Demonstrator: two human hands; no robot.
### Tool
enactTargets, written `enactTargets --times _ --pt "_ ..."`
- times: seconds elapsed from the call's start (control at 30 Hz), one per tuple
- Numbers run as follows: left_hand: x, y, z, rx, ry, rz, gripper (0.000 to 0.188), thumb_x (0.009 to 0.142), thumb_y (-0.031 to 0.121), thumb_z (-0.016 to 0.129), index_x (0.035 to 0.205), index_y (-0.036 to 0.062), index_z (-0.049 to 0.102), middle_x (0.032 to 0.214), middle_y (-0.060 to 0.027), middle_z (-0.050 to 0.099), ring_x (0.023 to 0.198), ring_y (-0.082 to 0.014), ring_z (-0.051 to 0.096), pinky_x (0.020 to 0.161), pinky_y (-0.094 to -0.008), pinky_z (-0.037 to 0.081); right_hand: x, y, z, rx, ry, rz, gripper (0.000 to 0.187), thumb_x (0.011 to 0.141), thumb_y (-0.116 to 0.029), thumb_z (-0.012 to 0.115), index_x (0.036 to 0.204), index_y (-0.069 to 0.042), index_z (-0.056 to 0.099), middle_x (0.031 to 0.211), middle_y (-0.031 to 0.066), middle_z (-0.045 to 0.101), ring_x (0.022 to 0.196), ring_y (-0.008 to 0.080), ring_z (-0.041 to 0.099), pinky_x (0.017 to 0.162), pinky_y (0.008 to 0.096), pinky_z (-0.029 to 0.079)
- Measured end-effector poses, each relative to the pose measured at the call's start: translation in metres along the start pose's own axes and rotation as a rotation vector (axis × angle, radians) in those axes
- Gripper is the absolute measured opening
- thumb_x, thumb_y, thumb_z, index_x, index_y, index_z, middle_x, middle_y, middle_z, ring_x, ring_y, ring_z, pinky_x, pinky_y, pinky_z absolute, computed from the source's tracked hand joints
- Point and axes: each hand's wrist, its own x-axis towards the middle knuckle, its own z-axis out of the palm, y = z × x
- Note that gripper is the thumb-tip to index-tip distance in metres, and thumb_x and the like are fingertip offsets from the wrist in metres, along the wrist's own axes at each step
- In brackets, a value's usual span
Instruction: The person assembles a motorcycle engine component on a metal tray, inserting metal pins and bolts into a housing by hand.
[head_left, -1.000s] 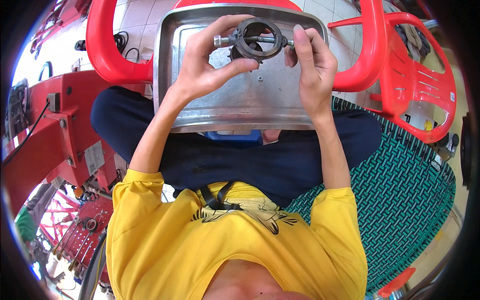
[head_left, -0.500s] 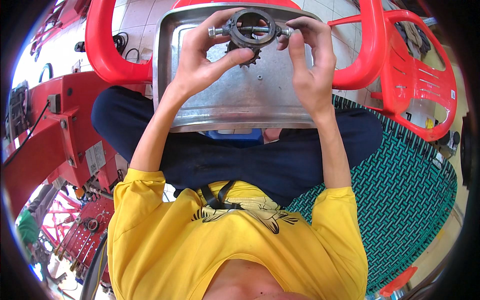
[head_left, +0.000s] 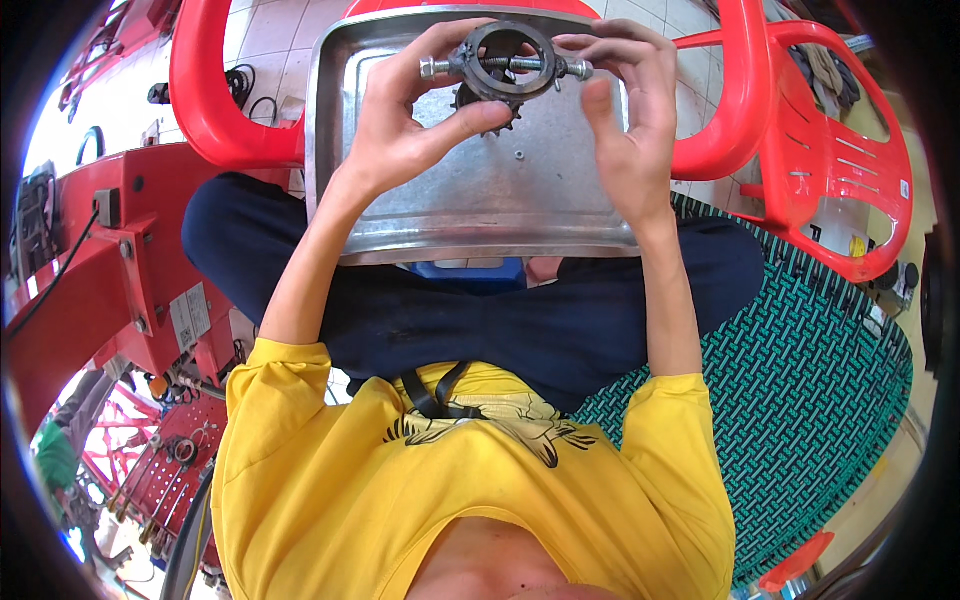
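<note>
Above a metal tray (head_left: pixel 450 215), my left hand (head_left: pixel 400 125) grips a dark round metal part (head_left: pixel 512 95), its thumb along the lower edge and its fingers behind. The part has an open ring facing up and a toothed sprocket (head_left: pixel 505 124) below it. A long silver bolt (head_left: pixel 526 63) runs across the ring, its hex head (head_left: pixel 432 68) toward my left fingers. At the bolt's other end sits a nut-like piece (head_left: pixel 580 70). Around that end my right hand (head_left: pixel 640 125) is open, thumb and fingers apart. A small nut (head_left: pixel 519 155) lies on the tray.
The tray rests on a red plastic chair (head_left: pixel 205 90), in front of my crossed legs. Another red chair (head_left: pixel 850 160) stands at the right. Red machinery (head_left: pixel 80 230) fills the left side, with a red perforated panel (head_left: pixel 190 430) below it. A green woven seat (head_left: pixel 800 400) lies at my right.
My right thumb and fingers have spread away from the bolt's end, and the hand has shifted slightly right. My left hand keeps hold of the sprocket part, almost unmoved.
</note>
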Motion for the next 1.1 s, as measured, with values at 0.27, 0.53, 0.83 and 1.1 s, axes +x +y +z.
enactTargets --times 0.27,0.53,0.83,1.1 --pt "-0.001 -0.001 -0.001 -0.027 0.008 -0.046 0.064 0.081 0.023 0.084 0.136 0.0039 0.058 0.119 -0.0132 0.069 0.115 -0.0238 0.065 0.100 -0.0410 0.053 0.004 -0.008 -0.002 0.019 0.010 -0.034 0.017 0.098 -0.016 0.067 0.107 -0.003 0.063 0.122 0.0087 0.049 0.111 0.0204 0.063 0.094 0.0339 0.049" --pt "0.002 -0.002 0.000 -0.018 -0.033 0.026 0.062 0.079 0.025 0.084 0.134 0.0071 0.061 0.116 -0.0111 0.071 0.114 -0.0227 0.066 0.096 -0.0398 0.055 -0.002 0.004 -0.004 0.064 0.015 0.106 0.017 0.094 -0.019 0.072 0.091 -0.003 0.069 0.105 0.0066 0.057 0.091 0.0161 0.059 0.083 0.0303 0.049" --pt "0.004 0.000 -0.001 -0.013 -0.038 0.036 0.062 0.078 0.024 0.086 0.133 0.0074 0.061 0.115 -0.0105 0.071 0.111 -0.0218 0.067 0.095 -0.0385 0.056 -0.001 0.009 -0.009 0.109 -0.017 0.153 0.023 0.094 -0.024 0.072 0.091 -0.002 0.069 0.105 0.0066 0.057 0.090 0.0163 0.057 0.080 0.0297 0.047" --pt "0.000 -0.003 0.000 -0.033 0.038 -0.020 0.064 0.078 0.026 0.086 0.133 0.0075 0.061 0.116 -0.0107 0.071 0.112 -0.0218 0.067 0.095 -0.0391 0.056 0.006 -0.009 0.002 0.054 0.082 0.036 0.025 0.093 -0.028 0.073 0.097 -0.003 0.069 0.110 0.0077 0.055 0.095 0.0184 0.059 0.084 0.0315 0.049"
